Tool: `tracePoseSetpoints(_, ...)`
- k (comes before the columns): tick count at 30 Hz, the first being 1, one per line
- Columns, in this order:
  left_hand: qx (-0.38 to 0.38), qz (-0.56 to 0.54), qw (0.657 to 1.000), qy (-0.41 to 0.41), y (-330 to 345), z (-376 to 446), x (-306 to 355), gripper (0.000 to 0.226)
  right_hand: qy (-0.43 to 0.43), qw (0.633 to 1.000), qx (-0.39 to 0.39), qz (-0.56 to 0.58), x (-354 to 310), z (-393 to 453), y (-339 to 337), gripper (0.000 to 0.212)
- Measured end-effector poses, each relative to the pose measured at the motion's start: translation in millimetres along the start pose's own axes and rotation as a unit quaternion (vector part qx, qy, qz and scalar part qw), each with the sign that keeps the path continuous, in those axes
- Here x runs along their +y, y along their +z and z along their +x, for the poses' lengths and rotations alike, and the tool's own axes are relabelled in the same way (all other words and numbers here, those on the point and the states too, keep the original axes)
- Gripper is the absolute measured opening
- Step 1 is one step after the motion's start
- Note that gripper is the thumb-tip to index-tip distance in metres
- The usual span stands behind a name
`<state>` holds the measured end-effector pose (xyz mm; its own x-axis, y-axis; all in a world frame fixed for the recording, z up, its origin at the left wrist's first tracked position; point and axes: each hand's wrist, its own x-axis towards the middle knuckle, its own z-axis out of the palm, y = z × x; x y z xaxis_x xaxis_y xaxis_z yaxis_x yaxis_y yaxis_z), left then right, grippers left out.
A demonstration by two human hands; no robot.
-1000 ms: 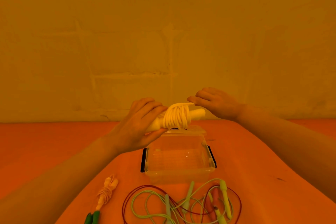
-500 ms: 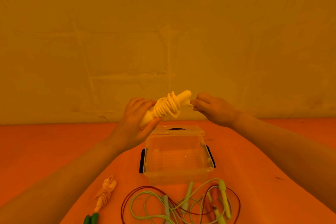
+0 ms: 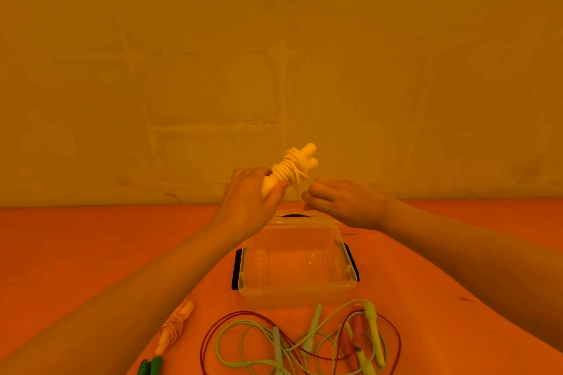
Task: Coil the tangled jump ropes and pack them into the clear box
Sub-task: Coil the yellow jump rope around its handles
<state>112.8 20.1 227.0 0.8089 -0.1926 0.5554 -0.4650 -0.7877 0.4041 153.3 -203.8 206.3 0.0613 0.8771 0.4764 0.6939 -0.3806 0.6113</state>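
Currently left hand [image 3: 246,207] grips the pale coiled rope [image 3: 291,169] above the clear box [image 3: 297,265]; right hand [image 3: 341,202] fingers curled at its loose tail — probably pinching it. Risk: wraps spring off if the tail slips. Count: one box, one bundled rope [image 3: 173,327] on the surface, roughly two or three tangled ropes [image 3: 304,341].

box [image 3: 297,265]: clear plastic, smooth and glossy, with dark plastic latches on its sides
wound rope [image 3: 291,169]: pale cord, smooth; its handles look like matt plastic
loose ropes [image 3: 301,341]: thin, smooth cords, plastic-looking handles
tabletop [image 3: 76,253]: matt, even surface
wall [image 3: 274,55]: matt, rough, patchy
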Motion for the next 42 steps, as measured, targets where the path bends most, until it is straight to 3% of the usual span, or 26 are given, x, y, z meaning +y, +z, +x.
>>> tracePoseSetpoints(10, -0.022, 0.087, 0.996, -0.021, 7.0, 1.5, 10.1, 0.035, -0.011, 0.999, 0.034, -0.018, 1.1, 12.2, -15.7, 0.015)
tracePoseSetpoints(14, -0.064, 0.183, 0.980, 0.044, 4.1, -6.8, 14.9, 0.044, 0.004, 0.999, 0.049, -0.002, -1.2, 13.3, -25.3, 0.012)
tracePoseSetpoints(19, -0.081, 0.202, 0.971, 0.094, 2.0, -10.9, 12.5, 0.046, 0.038, 0.996, 0.070, 0.043, -9.6, 20.2, -35.5, 0.021)
tracePoseSetpoints(22, -0.062, 0.206, 0.969, 0.123, -2.0, -13.6, 12.5, 0.046, 0.074, 0.992, 0.085, 0.063, -11.7, 24.9, -41.9, 0.037)
tracePoseSetpoints(28, -0.013, 0.238, 0.953, 0.187, -9.3, -14.8, 12.0, 0.048, 0.095, 0.986, 0.098, 0.100, -12.8, 38.0, -48.3, 0.032)
tracePoseSetpoints(36, 0.009, 0.259, 0.932, 0.255, -8.6, -21.1, 10.4, 0.051, 0.051, 0.994, 0.098, -0.015, -9.8, 47.4, -60.1, 0.051)
tracePoseSetpoints(42, 0.047, 0.228, 0.920, 0.316, -4.0, -24.7, 6.6, 0.041, -0.028, 0.993, 0.114, -0.023, -12.4, 50.2, -56.3, 0.035)
